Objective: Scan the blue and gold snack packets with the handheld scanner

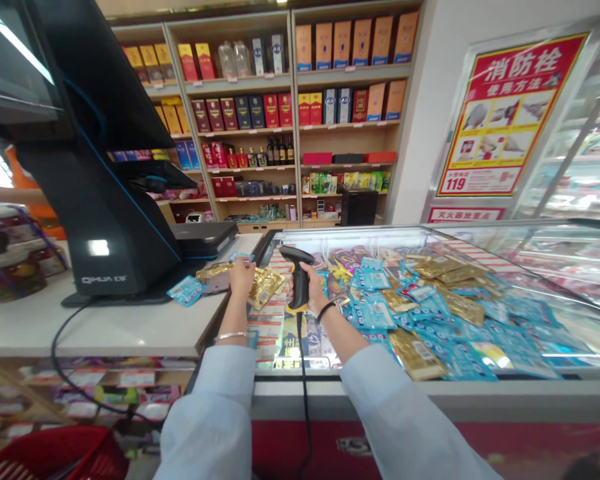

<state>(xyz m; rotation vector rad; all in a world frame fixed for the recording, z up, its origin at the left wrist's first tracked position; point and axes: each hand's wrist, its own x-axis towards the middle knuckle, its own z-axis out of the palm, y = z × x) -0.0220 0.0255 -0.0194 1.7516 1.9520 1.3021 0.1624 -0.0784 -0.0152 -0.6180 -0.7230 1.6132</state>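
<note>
My right hand point(307, 290) is wrapped round the handle of a black barcode scanner point(298, 267), its head pointing left and its cable hanging down toward me. My left hand point(242, 275) rests with bent fingers on gold snack packets point(266, 285) at the counter's edge, pinching one of them. A blue packet point(186, 291) lies to the left on the white counter point(105, 327). Several blue and gold packets point(430, 313) are spread over the glass freezer lid point(555, 363) to the right.
A black checkout terminal point(95, 200) with a flat unit point(205, 237) beside it stands on the counter at left. Shelves of boxed goods point(300, 100) fill the back wall. A red basket point(55, 457) sits at bottom left. A red fire-hydrant poster point(505, 113) hangs at right.
</note>
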